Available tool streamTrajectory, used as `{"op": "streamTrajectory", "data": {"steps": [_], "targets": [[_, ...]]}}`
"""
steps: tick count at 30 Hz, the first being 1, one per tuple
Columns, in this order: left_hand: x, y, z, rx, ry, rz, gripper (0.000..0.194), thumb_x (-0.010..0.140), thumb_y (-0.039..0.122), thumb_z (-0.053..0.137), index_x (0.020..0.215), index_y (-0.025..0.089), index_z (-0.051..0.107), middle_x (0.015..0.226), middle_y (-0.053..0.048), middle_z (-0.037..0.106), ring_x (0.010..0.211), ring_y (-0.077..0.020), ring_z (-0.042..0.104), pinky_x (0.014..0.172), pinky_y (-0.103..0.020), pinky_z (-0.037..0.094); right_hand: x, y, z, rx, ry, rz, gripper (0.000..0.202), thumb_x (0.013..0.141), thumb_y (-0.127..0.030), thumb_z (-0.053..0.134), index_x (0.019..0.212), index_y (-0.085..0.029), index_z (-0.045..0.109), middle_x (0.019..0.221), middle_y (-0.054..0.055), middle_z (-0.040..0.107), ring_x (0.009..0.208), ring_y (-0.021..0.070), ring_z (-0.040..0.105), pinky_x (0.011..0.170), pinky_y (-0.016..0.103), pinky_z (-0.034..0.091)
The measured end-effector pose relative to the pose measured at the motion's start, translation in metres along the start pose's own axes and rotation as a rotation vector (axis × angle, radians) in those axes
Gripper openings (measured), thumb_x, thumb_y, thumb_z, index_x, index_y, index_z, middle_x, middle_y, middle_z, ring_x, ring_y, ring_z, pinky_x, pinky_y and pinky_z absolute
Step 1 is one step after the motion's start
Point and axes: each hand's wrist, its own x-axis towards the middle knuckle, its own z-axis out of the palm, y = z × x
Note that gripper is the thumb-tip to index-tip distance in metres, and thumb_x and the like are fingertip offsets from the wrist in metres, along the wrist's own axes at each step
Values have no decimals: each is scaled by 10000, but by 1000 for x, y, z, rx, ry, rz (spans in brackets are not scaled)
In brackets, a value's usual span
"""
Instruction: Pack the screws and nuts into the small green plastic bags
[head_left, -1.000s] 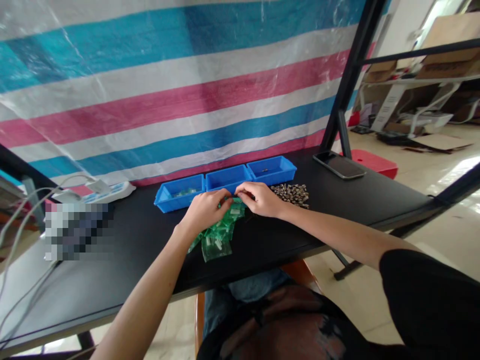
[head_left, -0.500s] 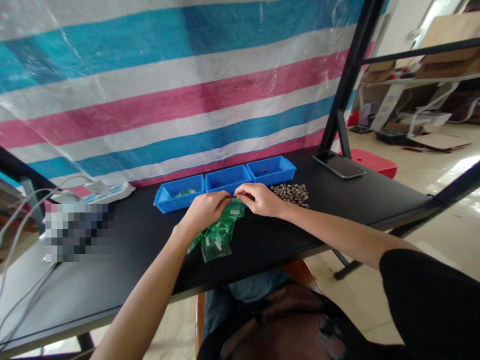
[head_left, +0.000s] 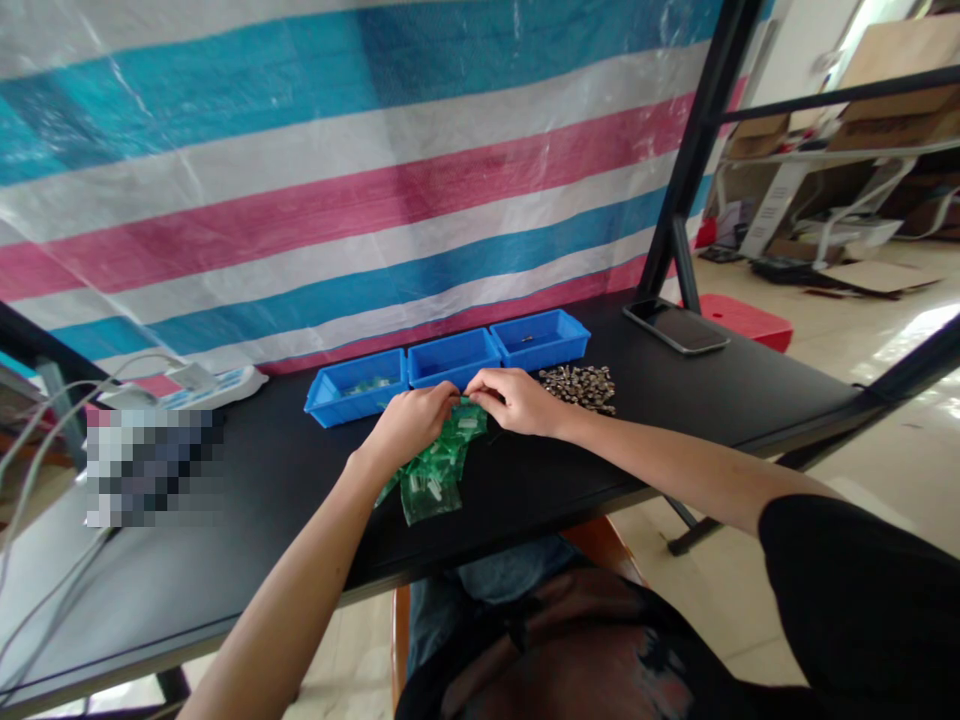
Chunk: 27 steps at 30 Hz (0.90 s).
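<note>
My left hand [head_left: 415,423] and my right hand [head_left: 517,402] meet fingertip to fingertip just in front of the middle blue bin [head_left: 456,378]. Both are closed in a pinch, and what sits between the fingers is too small and covered to make out. Directly below them lies a pile of green see-through plastic packets [head_left: 433,468] with small white pieces inside, partly hidden by my left hand. To the right of my right hand spreads a heap of small metallic parts [head_left: 581,388].
A left blue bin [head_left: 352,408] holds some small clear pieces; a right blue bin [head_left: 546,356] has a tiny item inside. Farther right a phone [head_left: 676,327] lies on the black table [head_left: 300,520]. A power strip [head_left: 225,387] with cables stands at the left, by a blurred-out object.
My fingertips are slightly closer together than before, still pinched over the green packets. The view has shifted a little; the bins, packets and metal heap look the same.
</note>
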Motion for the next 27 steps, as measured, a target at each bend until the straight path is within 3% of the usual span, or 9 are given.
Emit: {"op": "streamTrajectory", "data": {"steps": [17, 27], "targets": [[-2, 13, -8, 144, 3, -90, 267, 928, 324, 282, 926, 210, 525, 850, -44, 673, 792, -227, 652, 587, -264, 389, 0, 2, -2, 21, -6, 39, 86, 807, -186, 514, 871, -150, 560, 659, 7, 593, 605, 119, 535, 597, 220, 393], [-1, 16, -9, 188, -7, -101, 283, 925, 338, 262, 921, 215, 518, 814, -46, 668, 766, -249, 655, 556, -275, 375, 1, 1, 0, -57, 70, 110, 44, 774, -172, 552, 747, -168, 517, 603, -23, 512, 567, 100, 476, 564, 211, 353]]}}
